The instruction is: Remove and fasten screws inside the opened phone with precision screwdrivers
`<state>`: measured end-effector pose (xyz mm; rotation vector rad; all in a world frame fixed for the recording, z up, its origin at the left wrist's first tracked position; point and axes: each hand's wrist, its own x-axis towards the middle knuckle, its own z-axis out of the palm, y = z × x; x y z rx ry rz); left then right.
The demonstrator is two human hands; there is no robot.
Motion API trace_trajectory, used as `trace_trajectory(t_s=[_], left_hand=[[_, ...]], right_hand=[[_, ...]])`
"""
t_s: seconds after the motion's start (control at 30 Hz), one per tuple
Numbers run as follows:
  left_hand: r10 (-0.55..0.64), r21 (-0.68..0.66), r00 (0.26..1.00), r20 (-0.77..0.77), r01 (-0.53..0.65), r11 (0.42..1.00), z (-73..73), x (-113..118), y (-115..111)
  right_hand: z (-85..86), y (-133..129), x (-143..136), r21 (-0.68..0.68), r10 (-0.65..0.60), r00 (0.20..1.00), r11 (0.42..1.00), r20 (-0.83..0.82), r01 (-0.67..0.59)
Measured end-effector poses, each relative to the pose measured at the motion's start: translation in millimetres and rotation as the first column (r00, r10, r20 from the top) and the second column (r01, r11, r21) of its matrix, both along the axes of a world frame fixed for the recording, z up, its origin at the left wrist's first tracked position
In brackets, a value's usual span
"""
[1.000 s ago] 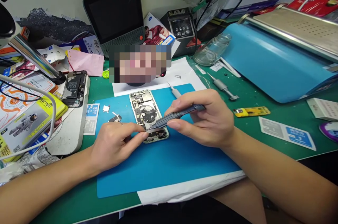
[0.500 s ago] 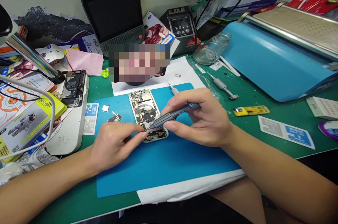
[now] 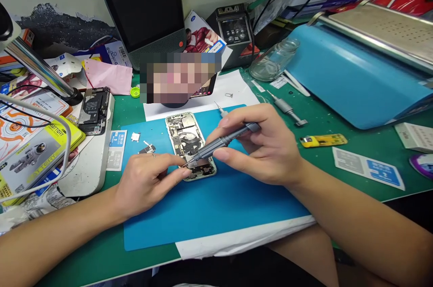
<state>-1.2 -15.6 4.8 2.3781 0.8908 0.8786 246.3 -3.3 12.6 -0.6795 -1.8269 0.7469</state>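
An opened phone, its inner parts exposed, lies on a blue mat. My right hand grips a grey precision screwdriver, tilted with its thin tip down to the left. That tip reaches the fingertips of my left hand over the phone's lower left edge. The left thumb and index finger are pinched together there; whatever sits between them is too small to make out. Left of the phone lie a small metal plate and a dark small part. A second screwdriver is partly hidden behind my right hand.
Another grey screwdriver, a yellow tool and a printed card lie to the right. A glass jar rests near the back. Another opened phone and battery boxes crowd the left. A dark screen stands behind.
The screwdriver's tip has shifted slightly left and now shows between my left fingertips. My right hand has moved slightly right; the left hand stays almost in place.
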Motion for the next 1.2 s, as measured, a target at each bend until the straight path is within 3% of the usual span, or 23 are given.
trace_trajectory(t_s=[0.5,0.6,0.7,0.77,0.93,1.03,1.2], left_hand=[[0.087,-0.021,0.996,0.02,-0.086,0.996,1.1,2,-2],[-0.036,0.156,0.999,-0.028,0.039,0.987,4.6,2,-6],[-0.194,0.341,0.966,-0.174,0.244,0.908,7.4,4,-13],[-0.225,0.396,0.945,-0.239,0.307,0.865,7.1,5,-18],[-0.139,0.368,0.903,-0.406,0.301,0.88,1.3,5,-24],[-0.077,0.345,0.863,-0.5,0.28,0.896,-0.1,4,-25],[-0.039,0.346,0.844,-0.534,0.26,0.902,-0.1,4,-26]], right_hand=[[0.9,-2,0,0.027,-0.127,0.991,0.991,-0.032,0.128],[5.7,-3,-1,0.049,-0.206,0.975,0.976,-0.082,0.21],[10.9,-2,-1,0.09,-0.232,0.966,0.966,-0.109,0.242],[12.1,0,-1,0.113,-0.211,0.971,0.968,-0.109,0.223],[7.0,3,-1,0.097,-0.144,0.986,0.984,-0.084,0.151],[3.8,1,2,0.127,-0.181,0.983,0.975,-0.021,0.183],[3.1,0,8,0.207,-0.187,0.969,0.966,0.161,0.152]])
